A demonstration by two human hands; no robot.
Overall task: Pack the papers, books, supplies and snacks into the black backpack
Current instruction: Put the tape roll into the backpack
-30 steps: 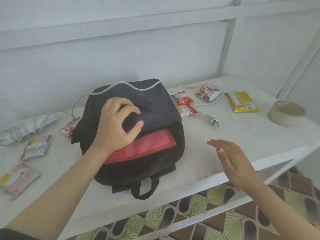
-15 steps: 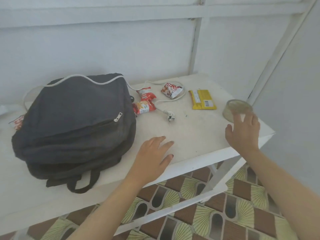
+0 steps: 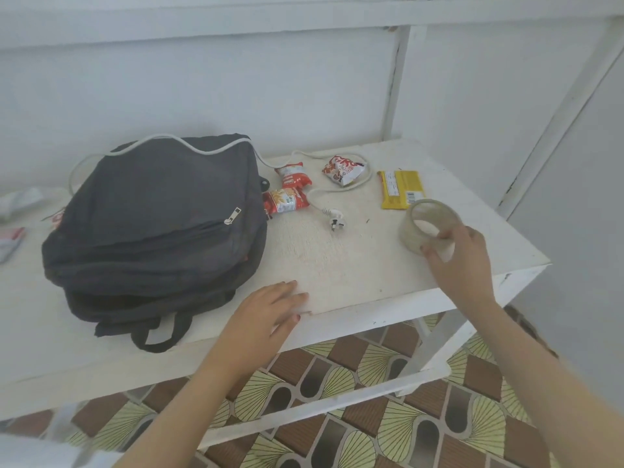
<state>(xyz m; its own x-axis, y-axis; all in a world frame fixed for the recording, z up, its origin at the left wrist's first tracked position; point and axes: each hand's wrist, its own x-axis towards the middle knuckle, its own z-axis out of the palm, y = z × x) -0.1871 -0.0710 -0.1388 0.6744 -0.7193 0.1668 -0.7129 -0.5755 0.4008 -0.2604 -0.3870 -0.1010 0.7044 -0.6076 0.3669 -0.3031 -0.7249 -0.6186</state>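
The left hand (image 3: pixel 270 310) lies at the front edge of the white table (image 3: pixel 354 275), fingers straight and flat on the board, holding nothing; the right hand (image 3: pixel 462 265) is over by the right front corner, thumb and fingers curled round the near rim of a roll of clear tape (image 3: pixel 422 221), which is tilted with its hole facing up and toward the camera; whether it is quite off the board I cannot tell. The roll should be light, stiff and smooth, so a pinch across the rim or a finger through the hole ought to hold it well.

The black backpack (image 3: pixel 152 224) lies flat on the left part of the table, handle loop toward the front, zip pull (image 3: pixel 233 216) on top; it looks soft and slumped, so its mouth will likely need the free hand to lift it open. Bare board runs between the tape and the bag, room enough for a straight carry; the front edge and corner are close, with the tiled floor (image 3: pixel 337 417) below.

Farther back, two red snack packets (image 3: pixel 287 197) lie against the bag, a third (image 3: pixel 342 170) beyond them, and a yellow wrapped bar (image 3: pixel 400 187) just beside the tape; all probably light, crinkly and crushable. A white cable (image 3: pixel 189 146) drapes over the bag's far edge, its plug (image 3: pixel 336 223) on the board; it could snag.
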